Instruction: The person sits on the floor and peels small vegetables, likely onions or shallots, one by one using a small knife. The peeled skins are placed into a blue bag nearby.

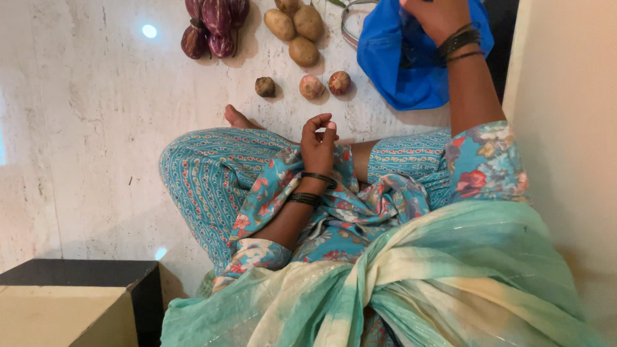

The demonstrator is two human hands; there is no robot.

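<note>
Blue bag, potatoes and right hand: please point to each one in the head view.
blue bag (pixel 402 71), head view, on its bare cloth.
potatoes (pixel 303 51), head view, on the lowest one.
right hand (pixel 437 16), head view, on its back.

Three potatoes (pixel 295 29) lie on the floor (pixel 96 115). Beside them is a cluster of purple aubergines (pixel 215 26), at least four, partly cut off at the frame's edge. Two reddish onions (pixel 325 85) sit side by side, with one dark brown lump (pixel 265 87) near them. One blue bag (pixel 402 61). Two hands show: left hand (pixel 318 138), right hand (pixel 437 16).
</note>
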